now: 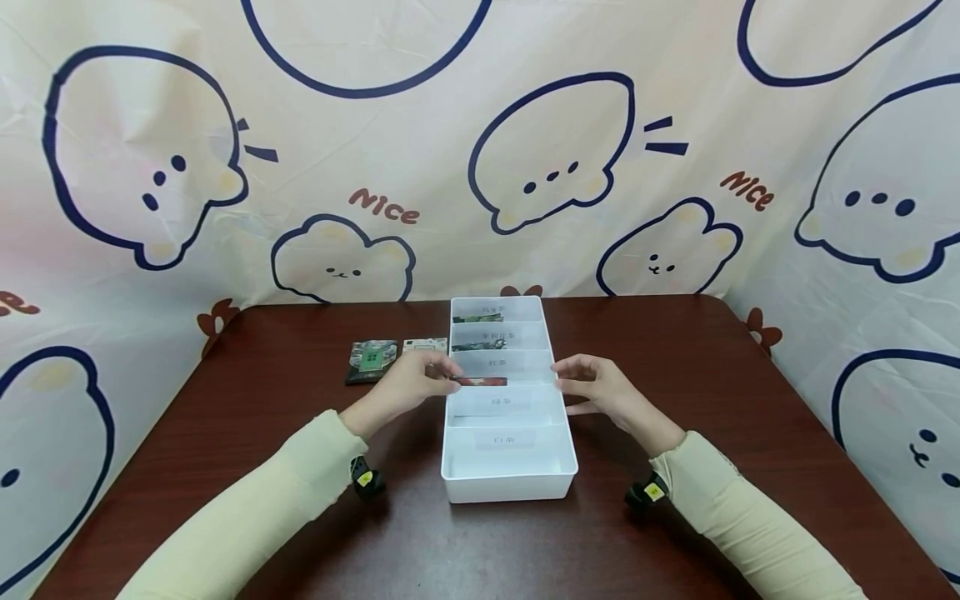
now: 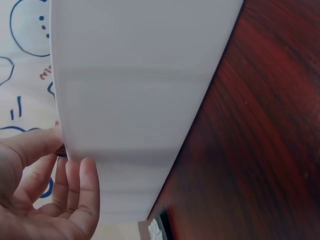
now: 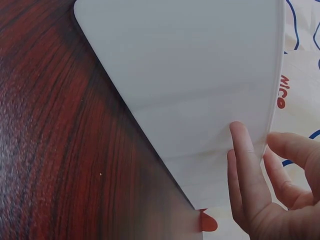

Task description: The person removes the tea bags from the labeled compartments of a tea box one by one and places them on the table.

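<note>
A white divided box (image 1: pixel 510 490) stands on the table, its compartments labelled in Chinese characters. My left hand (image 1: pixel 411 379) is at its left rim and pinches a red tea packet (image 1: pixel 482 382) at the third compartment from the back. Only a small dark-red edge of the packet shows in the left wrist view, between thumb and finger. My right hand (image 1: pixel 602 386) holds the right rim, thumb and forefinger at the edge. Its other fingers (image 3: pixel 243 150) lie against the outer wall. Green packets (image 1: pixel 480 344) show in the two rear compartments; the two front ones show only their labels.
Left of the box, a dark green packet (image 1: pixel 372 360) and a pale packet (image 1: pixel 425 344) lie on the brown table (image 1: pixel 300 333). A printed cloth (image 1: pixel 442 150) hangs behind the table's far edge and along the sides.
</note>
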